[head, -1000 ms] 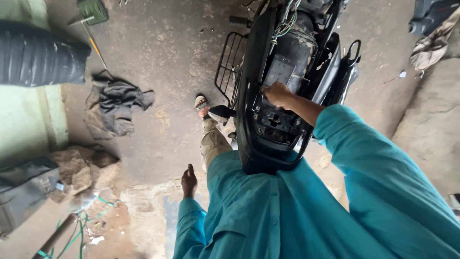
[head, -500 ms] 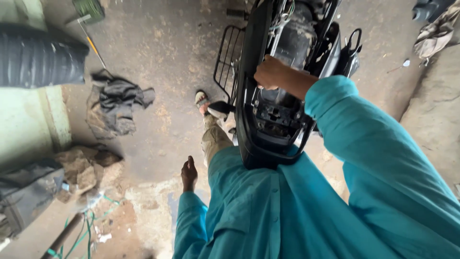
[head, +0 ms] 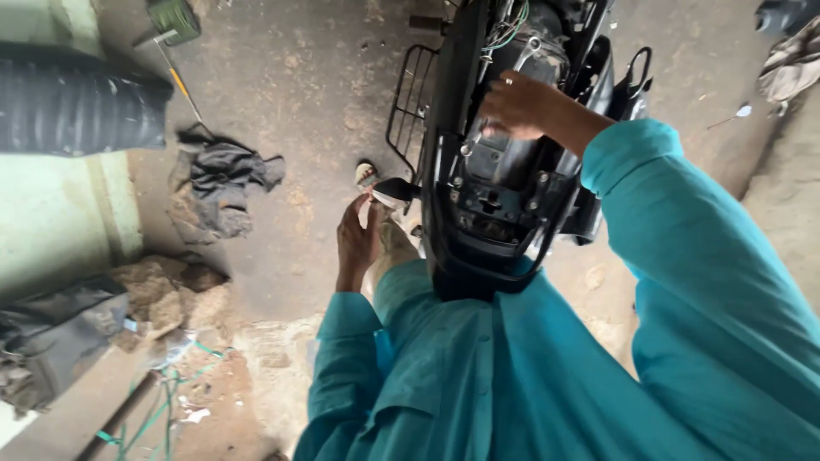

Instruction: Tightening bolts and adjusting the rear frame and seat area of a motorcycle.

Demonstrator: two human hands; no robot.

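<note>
A black scooter [head: 495, 196] with its body panels off stands in front of me, wiring and inner parts exposed. My right hand [head: 515, 104] reaches out of a teal sleeve, fingers curled onto the black inner housing [head: 504, 162] under the green wires [head: 510, 30]. Lower down, my left hand [head: 357, 241] is raised beside the scooter, fingers pointing up just below a black side stalk [head: 395, 189]. Something pale shows at its fingertips; whether it is held is unclear. My sandalled foot [head: 366, 173] peeks out beyond that hand.
A black wire rack [head: 408, 102] juts from the scooter's left side. A dark rag [head: 224, 175] lies on the dirt floor, with a yellow-handled tool [head: 181, 84] and a big black tyre [head: 81, 111] to the left. Rubble and green cord [head: 171, 388] sit lower left.
My right hand has slid further forward along the scooter's inner housing. My left hand has risen from my side up to the black side stalk.
</note>
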